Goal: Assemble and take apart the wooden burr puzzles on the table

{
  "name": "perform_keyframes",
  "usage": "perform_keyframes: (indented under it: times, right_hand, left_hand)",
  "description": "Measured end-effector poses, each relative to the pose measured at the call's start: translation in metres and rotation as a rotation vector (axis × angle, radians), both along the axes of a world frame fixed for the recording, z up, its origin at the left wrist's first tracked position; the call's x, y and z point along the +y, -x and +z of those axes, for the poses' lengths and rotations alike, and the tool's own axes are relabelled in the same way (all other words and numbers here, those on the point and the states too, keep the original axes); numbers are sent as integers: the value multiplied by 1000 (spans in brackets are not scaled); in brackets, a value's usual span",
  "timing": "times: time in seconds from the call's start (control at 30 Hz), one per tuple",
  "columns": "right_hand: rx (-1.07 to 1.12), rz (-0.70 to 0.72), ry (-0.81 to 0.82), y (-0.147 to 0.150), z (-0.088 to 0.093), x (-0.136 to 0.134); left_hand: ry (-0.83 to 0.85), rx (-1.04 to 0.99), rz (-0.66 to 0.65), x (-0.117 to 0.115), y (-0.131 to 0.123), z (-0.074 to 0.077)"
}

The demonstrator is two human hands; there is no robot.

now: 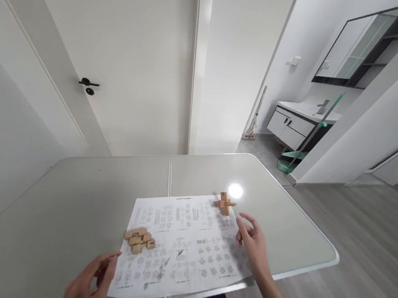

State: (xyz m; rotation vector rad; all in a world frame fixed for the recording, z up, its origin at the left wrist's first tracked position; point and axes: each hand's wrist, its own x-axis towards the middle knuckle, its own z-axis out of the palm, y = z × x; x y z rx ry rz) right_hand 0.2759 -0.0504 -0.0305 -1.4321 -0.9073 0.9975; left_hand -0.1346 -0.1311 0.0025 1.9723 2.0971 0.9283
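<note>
A printed sheet of paper [175, 241] covered in rows of small diagrams lies flat on the table. At its upper right corner sits an interlocked wooden burr puzzle [224, 204] with crossing bars. My right hand [252, 242] hovers just below and to the right of it, fingers apart and holding nothing. On the left part of the sheet is a group of notched wooden puzzle pieces [139, 240], one marked with a 3. My left hand [95, 278] is near the sheet's lower left edge, below these pieces, its fingers loosely bent and apart with nothing visible between them.
The glossy grey table [83, 203] has a seam across it and a rounded metal-trimmed edge at the right. Beyond stands a pale door with a black handle [89, 83]. At the right are a washbasin cabinet [290, 125], a green dustpan [286, 166] and a mop [258, 112].
</note>
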Motion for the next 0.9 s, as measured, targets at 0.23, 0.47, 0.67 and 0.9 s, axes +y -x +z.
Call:
perform_keyframes:
  times: [0.23,0.47,0.67,0.9]
  right_hand:
    - [10,214,-9,25,-16,-34]
    - [9,268,30,27,-22,-33]
    - [-59,297,49,29,-20,-34]
    - [-81,302,38,33,-19,-33]
  left_hand:
    - [96,87,-70,24,-7,-9]
    - [226,95,-158,40,-7,-16]
    - [248,93,-265,55,10,-16]
    - [247,88,-302,59,-3,-11]
